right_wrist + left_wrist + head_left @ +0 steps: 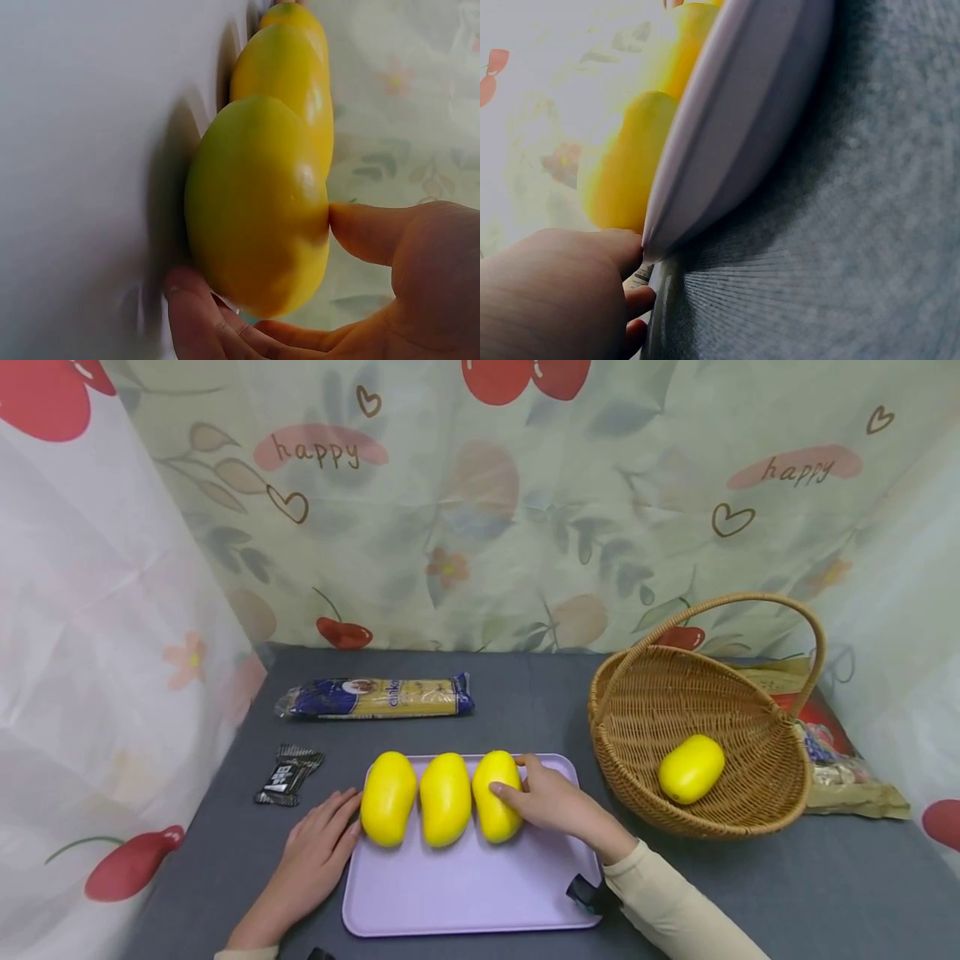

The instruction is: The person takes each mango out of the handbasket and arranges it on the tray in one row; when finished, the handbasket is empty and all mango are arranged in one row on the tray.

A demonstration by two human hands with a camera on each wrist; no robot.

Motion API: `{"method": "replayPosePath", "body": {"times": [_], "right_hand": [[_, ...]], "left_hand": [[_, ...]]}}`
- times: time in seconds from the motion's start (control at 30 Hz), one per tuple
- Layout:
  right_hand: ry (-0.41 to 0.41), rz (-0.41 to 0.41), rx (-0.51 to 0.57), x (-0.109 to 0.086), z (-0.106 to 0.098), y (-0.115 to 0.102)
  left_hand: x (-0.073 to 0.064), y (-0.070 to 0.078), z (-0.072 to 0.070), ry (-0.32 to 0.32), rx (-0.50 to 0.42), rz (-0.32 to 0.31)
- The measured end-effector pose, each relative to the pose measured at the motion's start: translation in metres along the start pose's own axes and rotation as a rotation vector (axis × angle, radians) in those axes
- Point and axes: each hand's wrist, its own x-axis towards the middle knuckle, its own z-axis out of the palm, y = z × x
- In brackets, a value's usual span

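At the far left of your station, a white curtain (112, 652) printed with cherries and flowers borders the grey table (525, 718). Next comes a small black wrapped packet (288, 774), lying at a slant. Your left hand (318, 852) is near it: the fingers lie extended against the left side of the lilac tray (472, 893), the thumb is at the rim, and the hand grips nothing (whether it also touches the fruit, you cannot tell from these views). Behind the tray, and apart from it, a pasta package (378, 697) lies lengthwise. Three yellow mangoes form a row along the tray's far half. The left mango (387, 799) is just beside your left hand; the middle mango (446, 800) sits between its neighbours. At the row's right end is the right mango (491, 818), clasped by your right hand (555, 802): thumb on its upper surface, fingers curled low along its side. Your hands are apart, one at either end of the row. Further right, a wicker basket (690, 693) with an arched handle stands tilted towards you, holding a fourth mango (692, 768). Behind its right side lies a brown bag (855, 797), partly hidden by the basket.
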Motion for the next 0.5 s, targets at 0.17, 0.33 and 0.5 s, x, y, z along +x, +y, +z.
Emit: {"method": "replayPosePath", "body": {"times": [0.17, 0.33, 0.5], "right_hand": [[0.015, 0.020, -0.018, -0.007, -0.006, -0.001], [0.040, 0.004, -0.114, -0.034, -0.027, -0.013], [0.015, -0.066, -0.213, -0.076, -0.063, -0.035]], "left_hand": [[0.001, 0.002, -0.001, 0.008, -0.002, 0.008], [0.002, 0.001, 0.000, -0.005, 0.001, -0.003], [0.000, 0.000, 0.000, -0.005, -0.002, -0.002]]}}
